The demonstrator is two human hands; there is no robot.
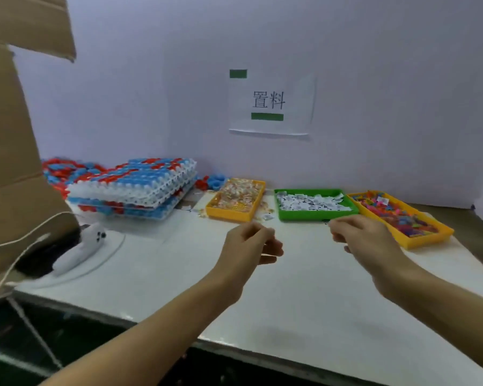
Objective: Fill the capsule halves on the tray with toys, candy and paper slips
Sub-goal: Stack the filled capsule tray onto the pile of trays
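Note:
Two stacked white trays (131, 190) full of red and blue capsule halves sit at the back left of the white table. To their right stand an orange bin of wrapped candy (236, 200), a green bin of paper slips (314, 204) and an orange bin of small coloured toys (402, 218). My left hand (248, 243) hovers above the table in front of the candy bin, fingers loosely curled, holding nothing. My right hand (360, 240) hovers in front of the green bin, fingers loosely curled, with nothing visible in it.
Loose red and blue capsule halves (59, 169) lie behind the trays. A white handheld controller (81, 247) with a cord lies at the table's left. A tall cardboard box (14, 151) rises on the left. A paper sign (271, 103) hangs on the back wall.

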